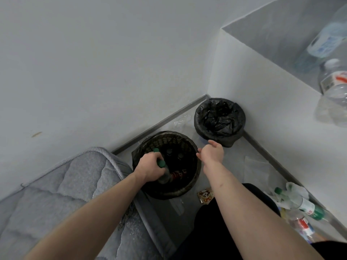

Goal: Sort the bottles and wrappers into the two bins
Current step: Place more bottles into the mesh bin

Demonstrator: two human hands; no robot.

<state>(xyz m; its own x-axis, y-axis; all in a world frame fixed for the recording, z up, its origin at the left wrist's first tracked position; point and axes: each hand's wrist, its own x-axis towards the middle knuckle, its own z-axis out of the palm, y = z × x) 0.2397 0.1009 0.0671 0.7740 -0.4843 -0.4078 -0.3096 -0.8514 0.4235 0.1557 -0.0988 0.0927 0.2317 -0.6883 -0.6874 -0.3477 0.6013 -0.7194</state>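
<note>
I see my left hand (150,167) reached out over the near bin (189,145), its fingers (153,156) curled tight round a green-capped bottle (163,170) held inside the bin's rim. My right hand (213,152) hangs between the two bins, palm turned inward, fingers loosely spread and holding nothing. I count two bins: the near one, lined dark with at least two dark caps and a red-labelled bottle (177,174) in it, and the far bin (219,119) in the corner with a crumpled black liner. On the floor by the right wall lie two bottles, one green-labelled (308,206), one red-labelled (302,225), amid clear wrappers. A cartoon wrapper (205,196) lies beside the near bin. Two more bottles stand blurred on the ledge (272,45) above.
</note>
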